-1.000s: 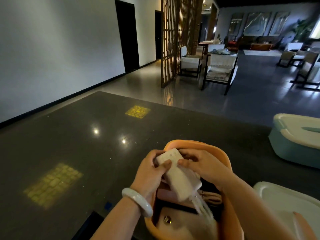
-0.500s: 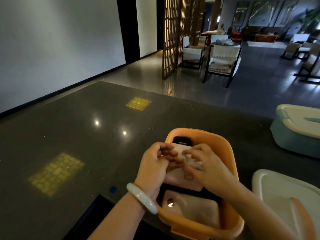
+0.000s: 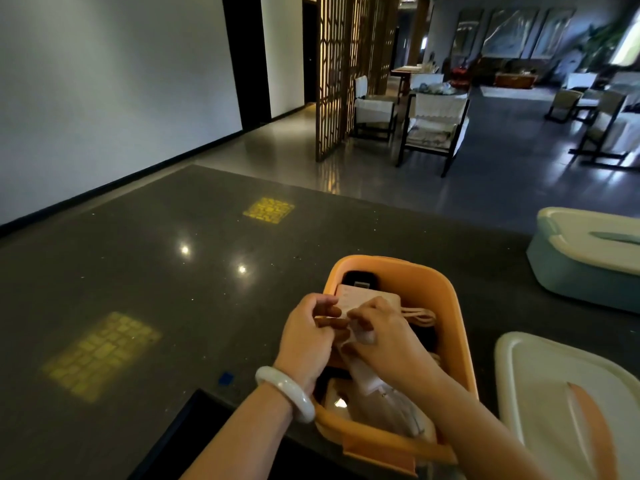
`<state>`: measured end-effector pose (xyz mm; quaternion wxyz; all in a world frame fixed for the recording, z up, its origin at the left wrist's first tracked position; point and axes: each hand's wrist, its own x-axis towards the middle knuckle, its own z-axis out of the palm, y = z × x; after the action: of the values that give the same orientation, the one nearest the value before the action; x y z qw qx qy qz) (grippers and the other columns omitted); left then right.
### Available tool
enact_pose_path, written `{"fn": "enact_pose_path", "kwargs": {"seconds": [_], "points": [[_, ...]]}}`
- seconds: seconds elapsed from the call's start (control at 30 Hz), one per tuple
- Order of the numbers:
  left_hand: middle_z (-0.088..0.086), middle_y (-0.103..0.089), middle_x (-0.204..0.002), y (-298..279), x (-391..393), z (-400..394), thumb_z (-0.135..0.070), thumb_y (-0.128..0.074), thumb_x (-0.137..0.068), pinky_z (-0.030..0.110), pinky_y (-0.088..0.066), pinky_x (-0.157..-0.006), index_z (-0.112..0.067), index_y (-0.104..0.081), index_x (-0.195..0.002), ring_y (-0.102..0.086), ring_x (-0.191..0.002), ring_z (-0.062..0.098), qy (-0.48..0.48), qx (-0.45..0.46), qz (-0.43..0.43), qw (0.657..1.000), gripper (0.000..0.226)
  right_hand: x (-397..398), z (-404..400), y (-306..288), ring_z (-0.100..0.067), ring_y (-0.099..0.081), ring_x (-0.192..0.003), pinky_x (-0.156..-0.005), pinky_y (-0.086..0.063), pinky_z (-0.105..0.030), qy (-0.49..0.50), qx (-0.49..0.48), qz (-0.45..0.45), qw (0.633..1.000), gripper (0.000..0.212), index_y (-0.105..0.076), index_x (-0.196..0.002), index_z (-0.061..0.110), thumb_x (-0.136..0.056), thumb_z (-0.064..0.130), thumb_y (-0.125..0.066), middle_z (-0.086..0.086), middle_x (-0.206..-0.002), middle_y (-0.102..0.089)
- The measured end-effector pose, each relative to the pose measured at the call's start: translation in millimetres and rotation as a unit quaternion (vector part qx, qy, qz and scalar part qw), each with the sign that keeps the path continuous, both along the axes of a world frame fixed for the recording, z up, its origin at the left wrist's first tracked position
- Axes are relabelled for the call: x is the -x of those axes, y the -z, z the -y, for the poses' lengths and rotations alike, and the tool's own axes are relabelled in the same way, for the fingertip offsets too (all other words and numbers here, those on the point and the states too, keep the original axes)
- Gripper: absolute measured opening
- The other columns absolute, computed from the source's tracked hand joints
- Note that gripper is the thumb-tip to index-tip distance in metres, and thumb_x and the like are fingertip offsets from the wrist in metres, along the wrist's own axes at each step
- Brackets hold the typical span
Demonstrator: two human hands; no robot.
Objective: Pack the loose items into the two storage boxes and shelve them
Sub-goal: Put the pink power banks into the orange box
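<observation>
Over the orange box (image 3: pixel 446 306) at the counter's near edge, a white pack (image 3: pixel 363 370) is pinched by left hand (image 3: pixel 308 337) and right hand (image 3: pixel 384 337), judged mid-packing; seating and lidding seem next.

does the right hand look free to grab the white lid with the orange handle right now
Probably not at once: the right hand pinches a pale packet over the open orange plastic box. The white lid with the orange handle lies uncovered beside it.

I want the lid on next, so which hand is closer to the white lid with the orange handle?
Right. The right hand is over the orange box, nearer the lid; the left hand is farther left.
</observation>
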<state>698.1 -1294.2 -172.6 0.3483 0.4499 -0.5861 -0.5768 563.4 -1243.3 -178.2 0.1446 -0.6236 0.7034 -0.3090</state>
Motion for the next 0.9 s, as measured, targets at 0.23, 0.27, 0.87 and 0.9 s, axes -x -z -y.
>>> {"fn": "enact_pose_path", "kwargs": {"seconds": [0.23, 0.27, 0.87, 0.9], "points": [[-0.015, -0.057, -0.106, 2.6, -11.4, 14.0, -0.010, -0.063, -0.088, 0.008, -0.045, -0.061, -0.038, -0.055, -0.101, -0.056, -0.094, -0.003, -0.023, 0.138, 0.129, 0.982, 0.032, 0.9, -9.7, 11.0, -0.022, -0.022, -0.135, -0.111, -0.026, -0.040, 0.056, -0.136, -0.086, 0.985, 0.091, -0.018, -0.141, 0.033, -0.070, 0.076, -0.056, 0.002, -0.145, -0.020], [-0.016, -0.056, -0.106, 3.5, -12.3, 15.7, -0.013, -0.065, -0.088, 0.007, -0.043, -0.063, -0.039, -0.054, -0.100, -0.055, -0.093, -0.005, -0.022, 0.154, 0.146, 0.977, 0.031, 0.3, -11.7, 13.4, -0.025, -0.020, -0.136, -0.111, -0.026, -0.042, 0.062, -0.145, -0.076, 0.985, 0.095, -0.010, -0.140, 0.036, -0.069, 0.076, -0.058, 0.002, -0.147, -0.015], [-0.014, -0.060, -0.105, 28.5, -19.6, 17.2, -0.023, -0.066, -0.088, 0.015, -0.040, -0.067, -0.032, -0.057, -0.108, -0.056, -0.094, 0.000, -0.021, 0.070, 0.142, 0.987, 0.023, 31.9, -43.1, 3.4, 0.016, -0.014, -0.128, -0.109, -0.020, -0.023, -0.072, -0.145, -0.023, 0.987, 0.087, -0.005, -0.126, 0.070, -0.061, 0.080, -0.060, 0.050, -0.133, -0.007], [-0.014, -0.060, -0.105, 28.8, -19.2, 16.9, -0.022, -0.065, -0.089, 0.016, -0.040, -0.068, -0.032, -0.057, -0.108, -0.056, -0.094, 0.000, -0.023, 0.064, 0.136, 0.988, 0.023, 31.3, -45.2, 1.0, 0.025, -0.014, -0.121, -0.104, -0.020, -0.016, -0.088, -0.151, -0.018, 0.985, 0.086, -0.006, -0.126, 0.071, -0.061, 0.080, -0.062, 0.057, -0.125, -0.004]]}}
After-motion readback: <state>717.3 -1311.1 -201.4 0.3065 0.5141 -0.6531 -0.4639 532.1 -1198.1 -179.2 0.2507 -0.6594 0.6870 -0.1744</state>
